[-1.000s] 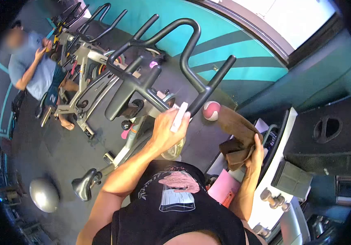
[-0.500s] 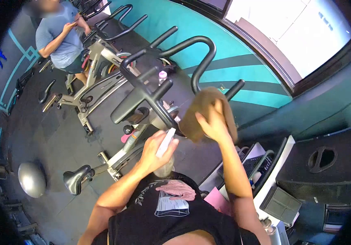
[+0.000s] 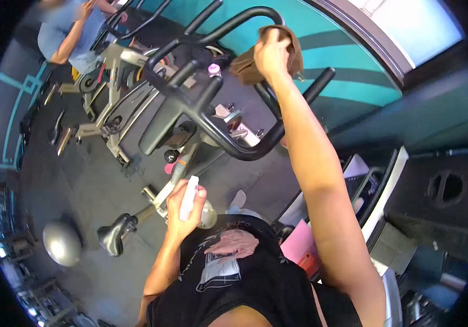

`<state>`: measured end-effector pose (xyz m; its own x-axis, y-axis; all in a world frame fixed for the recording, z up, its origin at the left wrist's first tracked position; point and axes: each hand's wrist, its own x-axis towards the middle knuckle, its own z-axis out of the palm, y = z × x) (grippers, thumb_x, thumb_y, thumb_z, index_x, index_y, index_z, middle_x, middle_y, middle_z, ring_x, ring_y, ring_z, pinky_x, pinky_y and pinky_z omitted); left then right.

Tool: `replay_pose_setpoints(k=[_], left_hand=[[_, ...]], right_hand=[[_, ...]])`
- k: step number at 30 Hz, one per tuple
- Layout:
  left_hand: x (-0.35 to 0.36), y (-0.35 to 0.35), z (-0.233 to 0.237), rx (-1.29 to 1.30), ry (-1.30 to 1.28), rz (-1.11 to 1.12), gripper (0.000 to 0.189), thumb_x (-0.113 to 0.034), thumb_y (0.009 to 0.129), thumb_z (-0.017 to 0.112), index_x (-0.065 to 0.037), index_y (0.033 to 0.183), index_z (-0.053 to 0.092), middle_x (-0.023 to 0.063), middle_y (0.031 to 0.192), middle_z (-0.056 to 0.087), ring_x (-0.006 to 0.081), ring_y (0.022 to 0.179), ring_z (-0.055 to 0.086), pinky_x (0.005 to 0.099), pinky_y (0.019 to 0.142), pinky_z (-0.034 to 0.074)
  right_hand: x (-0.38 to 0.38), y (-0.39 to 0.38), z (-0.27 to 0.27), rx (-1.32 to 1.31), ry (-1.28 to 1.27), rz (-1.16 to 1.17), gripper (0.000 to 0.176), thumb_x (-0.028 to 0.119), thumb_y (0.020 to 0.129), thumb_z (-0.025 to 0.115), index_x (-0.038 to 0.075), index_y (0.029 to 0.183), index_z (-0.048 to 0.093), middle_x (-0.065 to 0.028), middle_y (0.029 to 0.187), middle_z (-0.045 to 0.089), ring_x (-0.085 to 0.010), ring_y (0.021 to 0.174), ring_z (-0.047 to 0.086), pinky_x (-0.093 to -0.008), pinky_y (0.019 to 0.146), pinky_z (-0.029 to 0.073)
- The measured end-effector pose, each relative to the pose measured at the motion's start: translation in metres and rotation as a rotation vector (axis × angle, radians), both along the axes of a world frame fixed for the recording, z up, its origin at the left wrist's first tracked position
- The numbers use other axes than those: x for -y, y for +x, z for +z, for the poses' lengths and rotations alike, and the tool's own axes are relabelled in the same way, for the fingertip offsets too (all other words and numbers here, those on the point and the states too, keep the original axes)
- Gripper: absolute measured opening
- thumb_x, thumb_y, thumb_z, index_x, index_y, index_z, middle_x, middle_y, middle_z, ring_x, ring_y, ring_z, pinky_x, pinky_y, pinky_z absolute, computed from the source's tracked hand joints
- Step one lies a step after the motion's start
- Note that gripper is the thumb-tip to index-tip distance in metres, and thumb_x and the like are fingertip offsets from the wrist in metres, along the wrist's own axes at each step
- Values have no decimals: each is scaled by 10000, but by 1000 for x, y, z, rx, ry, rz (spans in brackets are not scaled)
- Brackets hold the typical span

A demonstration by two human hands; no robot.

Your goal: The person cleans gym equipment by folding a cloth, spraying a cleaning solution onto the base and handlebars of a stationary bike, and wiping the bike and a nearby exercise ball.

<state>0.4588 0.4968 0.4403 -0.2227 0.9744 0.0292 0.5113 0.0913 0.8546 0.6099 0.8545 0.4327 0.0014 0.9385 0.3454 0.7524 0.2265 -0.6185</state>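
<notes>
My left hand (image 3: 182, 210) is closed round the neck of a spray bottle (image 3: 207, 216) with a white trigger head and a see-through body, held in front of my shirt. Stretched forward, my right hand (image 3: 273, 57) grips a brown cloth (image 3: 245, 66) against the far right part of the black handlebar (image 3: 245, 152) of an exercise bike. The cloth drapes over the bar there and hides part of it. The bike's black saddle (image 3: 115, 234) lies to the left of the spray bottle.
A person (image 3: 62, 41) in a blue shirt is at another exercise bike (image 3: 111, 82) at the upper left. A silver exercise ball (image 3: 62, 243) rests on the floor. A pink-capped bottle (image 3: 214, 70) shows beyond the handlebar. To the right are a shelf (image 3: 378, 201) and a black speaker-like box (image 3: 435, 191).
My right hand has carried the cloth forward to the far part of the handlebar. My left hand, still holding the spray bottle, has come lower and a little left. The view has shifted.
</notes>
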Motion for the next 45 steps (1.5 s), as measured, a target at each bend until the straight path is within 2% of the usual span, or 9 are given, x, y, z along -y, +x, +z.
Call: replay_pose_setpoints(k=[3, 7, 13, 14, 19, 25, 27, 37, 45], left_hand=[[-9, -3, 1, -22, 23, -86, 222, -192, 890, 631, 27, 856, 650, 135, 788, 596, 264, 699, 606, 367, 654, 478], [-10, -8, -10, 16, 8, -142, 239, -208, 895, 623, 26, 855, 652, 121, 781, 595, 233, 689, 595, 346, 644, 469], [10, -29, -22, -13, -28, -126, 216, -195, 864, 648, 16, 908, 661, 126, 830, 604, 255, 771, 607, 369, 691, 490], [19, -35, -27, -22, 3, -84, 217, -189, 851, 666, 14, 926, 662, 128, 867, 606, 255, 802, 606, 365, 706, 493], [68, -68, -66, -70, 117, 195, 289, -180, 831, 712, 10, 1042, 656, 131, 977, 599, 229, 893, 597, 342, 786, 489], [116, -107, -84, 319, 123, 647, 396, -230, 914, 692, -7, 1207, 546, 15, 893, 587, 111, 776, 585, 274, 751, 493], [141, -125, -95, 238, 110, 730, 387, -238, 916, 691, 4, 1131, 479, 42, 864, 572, 110, 767, 596, 275, 722, 502], [192, -170, -125, 412, -49, 823, 168, -167, 836, 772, -46, 888, 667, 14, 823, 684, 73, 734, 605, 249, 702, 504], [214, -178, -232, 258, -102, 431, 296, -153, 666, 881, -76, 918, 748, 56, 993, 716, 248, 1054, 595, 400, 945, 469]], right_hand=[[28, 22, -71, 496, 159, 294, 288, 136, 882, 574, -19, 1120, 526, -362, 1200, 476, -548, 1044, 515, -542, 989, 412], [160, 92, -26, 106, 141, 546, 365, 156, 868, 596, -46, 1172, 579, -262, 1080, 607, -395, 1146, 551, -477, 1002, 412], [290, 219, -27, -1465, -465, -368, 491, 323, 887, 542, -34, 1224, 552, -213, 1146, 638, -334, 1098, 616, -473, 932, 515], [311, 238, -27, -823, -149, -354, 388, 290, 859, 613, 75, 1181, 597, -124, 1124, 608, -275, 1068, 586, -439, 922, 492], [279, 213, 69, -1449, -43, -335, 655, 437, 838, 640, 9, 1319, 520, -159, 1256, 575, -312, 1134, 561, -469, 954, 469], [101, 186, -57, -127, -77, 172, 487, 244, 955, 581, -55, 1333, 511, -235, 1424, 459, -330, 1320, 423, -412, 1103, 302], [91, 132, -103, 271, 341, 106, 421, 175, 947, 550, -23, 1318, 539, -276, 1460, 393, -399, 1383, 333, -434, 1114, 289], [233, 78, -86, -219, -111, -26, 462, 143, 959, 508, -128, 1327, 440, -322, 1380, 465, -418, 1265, 487, -430, 1073, 360], [192, 76, -96, 220, 21, -113, 437, 212, 941, 497, -91, 1255, 522, -298, 1239, 543, -445, 1147, 518, -454, 991, 385]])
